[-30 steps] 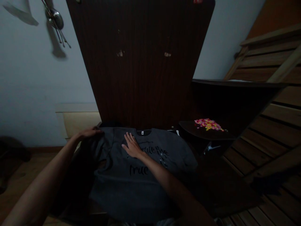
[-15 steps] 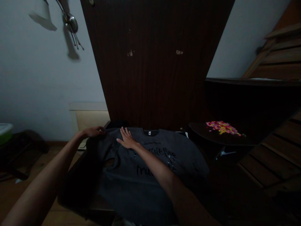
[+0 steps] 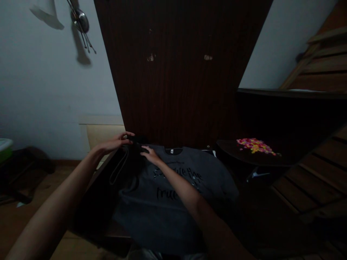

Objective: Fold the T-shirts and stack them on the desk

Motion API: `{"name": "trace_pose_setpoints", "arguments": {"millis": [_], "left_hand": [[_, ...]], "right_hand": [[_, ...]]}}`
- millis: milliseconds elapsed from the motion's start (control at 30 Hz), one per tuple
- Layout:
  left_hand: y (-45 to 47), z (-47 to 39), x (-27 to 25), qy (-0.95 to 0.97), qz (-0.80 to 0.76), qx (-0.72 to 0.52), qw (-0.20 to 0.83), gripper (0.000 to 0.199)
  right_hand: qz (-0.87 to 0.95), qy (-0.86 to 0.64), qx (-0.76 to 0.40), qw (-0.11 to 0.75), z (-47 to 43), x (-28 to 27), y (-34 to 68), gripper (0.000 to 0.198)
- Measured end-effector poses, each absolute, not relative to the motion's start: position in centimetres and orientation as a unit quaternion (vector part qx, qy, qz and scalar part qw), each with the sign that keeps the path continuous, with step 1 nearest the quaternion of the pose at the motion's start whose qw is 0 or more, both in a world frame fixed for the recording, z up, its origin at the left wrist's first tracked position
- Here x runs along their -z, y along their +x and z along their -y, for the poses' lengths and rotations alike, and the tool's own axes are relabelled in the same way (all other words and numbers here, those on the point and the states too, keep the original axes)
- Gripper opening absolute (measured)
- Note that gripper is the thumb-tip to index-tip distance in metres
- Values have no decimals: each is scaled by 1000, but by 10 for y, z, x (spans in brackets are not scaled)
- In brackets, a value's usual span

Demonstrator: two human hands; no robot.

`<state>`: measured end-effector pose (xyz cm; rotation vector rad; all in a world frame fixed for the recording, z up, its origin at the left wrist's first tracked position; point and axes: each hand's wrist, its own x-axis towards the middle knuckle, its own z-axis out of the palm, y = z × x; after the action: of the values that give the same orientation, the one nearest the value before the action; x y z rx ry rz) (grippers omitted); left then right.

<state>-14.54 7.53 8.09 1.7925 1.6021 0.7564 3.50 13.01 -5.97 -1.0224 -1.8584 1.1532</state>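
Note:
A dark grey T-shirt (image 3: 168, 213) lies spread face up on a dark surface, its collar toward the back and black lettering across the chest. My left hand (image 3: 115, 143) grips the left sleeve near the shoulder and holds it raised, with the sleeve opening showing as a loop. Close beside it, my right hand (image 3: 151, 156) is at the shirt's left shoulder, its fingers bent and drawn together on the cloth. The fingertips of the right hand are hard to make out in the dim light.
A tall dark wooden panel (image 3: 179, 79) stands behind the shirt. On the right, a dark shelf (image 3: 230, 150) bears a heap of colourful small pieces (image 3: 256, 145). A wall lamp (image 3: 80, 21) hangs at upper left, and a green-and-white container (image 3: 5, 150) stands at the left edge.
My left hand has moved right and slightly up, lifting the sleeve inward. My right hand has gone from lying flat with spread fingers to bent fingers on the cloth.

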Motion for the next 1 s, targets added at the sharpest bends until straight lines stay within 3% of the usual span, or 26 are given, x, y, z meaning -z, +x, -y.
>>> {"name": "trace_pose_setpoints", "arguments": {"millis": [67, 200, 333, 533, 600, 700, 1000], "left_hand": [[-121, -85, -76, 687, -562, -324, 328, 59], [-69, -100, -56, 706, -521, -325, 353, 58], [-40, -107, -36, 733, -514, -273, 352, 53], [-72, -115, -25, 721, -628, -272, 106, 39], [-88, -117, -23, 705, -654, -265, 72, 41], [-102, -119, -17, 709, -660, -229, 98, 45], [-101, -132, -8, 716, -629, -223, 205, 51]], "right_hand": [[641, -377, -532, 404, -130, 52, 48, 39], [525, -321, -674, 409, -124, 39, 83, 61], [496, -310, -703, 404, -116, 40, 119, 68], [515, -450, -645, 342, -113, 72, 146, 39], [513, -473, -633, 335, -113, 80, 147, 31], [486, -470, -658, 331, -112, 82, 147, 19], [402, -468, -689, 380, -96, 81, 160, 9]]}}
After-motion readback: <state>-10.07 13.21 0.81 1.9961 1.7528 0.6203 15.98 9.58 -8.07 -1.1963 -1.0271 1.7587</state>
